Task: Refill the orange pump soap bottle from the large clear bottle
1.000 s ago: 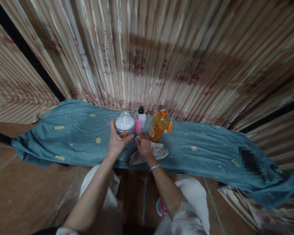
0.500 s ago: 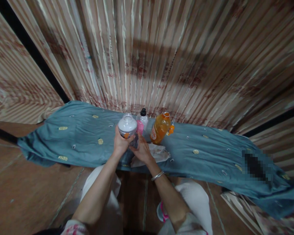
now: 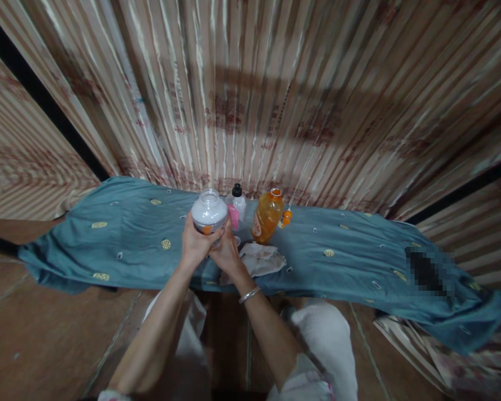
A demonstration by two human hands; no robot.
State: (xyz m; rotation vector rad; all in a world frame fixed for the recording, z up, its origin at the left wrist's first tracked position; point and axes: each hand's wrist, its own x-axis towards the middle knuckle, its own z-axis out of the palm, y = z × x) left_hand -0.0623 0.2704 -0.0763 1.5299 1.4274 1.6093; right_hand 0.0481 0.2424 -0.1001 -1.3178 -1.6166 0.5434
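Observation:
A round, pale jar or bottle (image 3: 209,214) with a clear, uncapped neck is held upright above the cloth-covered surface. My left hand (image 3: 194,245) wraps its left side, thumb across the front. From the right, my right hand (image 3: 226,249) closes on the lower part of the same jar, its fingers partly hidden. Just behind the right hand stands a clear bottle (image 3: 239,209) with a black cap, and a pink item (image 3: 233,216) is in front of it. Further right is an uncapped amber bottle (image 3: 269,217), with an orange cap-like piece (image 3: 286,217) beside it.
A crumpled pale cloth (image 3: 267,260) lies right of my right wrist. Blue-green patterned fabric (image 3: 142,250) covers the long, narrow surface. Striped curtains (image 3: 250,111) hang behind it, and black poles (image 3: 45,100) slant at both sides. A blurred dark patch (image 3: 428,273) is at the right.
My right hand has moved up and left, from just beside the jar onto its lower right side. My left hand keeps its hold. The whole view has shifted slightly.

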